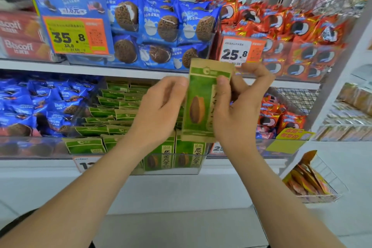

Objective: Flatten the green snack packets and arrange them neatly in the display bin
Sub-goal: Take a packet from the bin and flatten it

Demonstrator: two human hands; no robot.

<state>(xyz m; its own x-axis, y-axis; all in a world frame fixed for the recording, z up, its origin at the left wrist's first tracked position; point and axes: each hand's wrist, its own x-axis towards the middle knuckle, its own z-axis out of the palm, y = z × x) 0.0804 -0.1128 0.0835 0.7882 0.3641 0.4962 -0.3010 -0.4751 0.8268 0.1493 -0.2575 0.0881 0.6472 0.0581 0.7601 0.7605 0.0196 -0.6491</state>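
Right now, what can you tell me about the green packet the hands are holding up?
The green packet is a flat, paper-looking pouch held upright over the display bin of matching packets. It has tan edges top and bottom, a green front with a brown seed picture and a white logo near the top. The left hand grips its left edge; the right hand pinches its right side.

A packet point(201, 106) is held upright at the centre of the frame, between the left hand point(161, 110) at its left edge and the right hand point(239, 106) at its right edge. Behind and below it, the display bin point(181, 171) is placed on the lower shelf point(40, 164), and stacked packets point(112, 110) are laid inside it. Biscuit packs point(161, 26) are placed on the upper shelf point(60, 66) above. A wire basket point(322, 197) is seen at the lower right.
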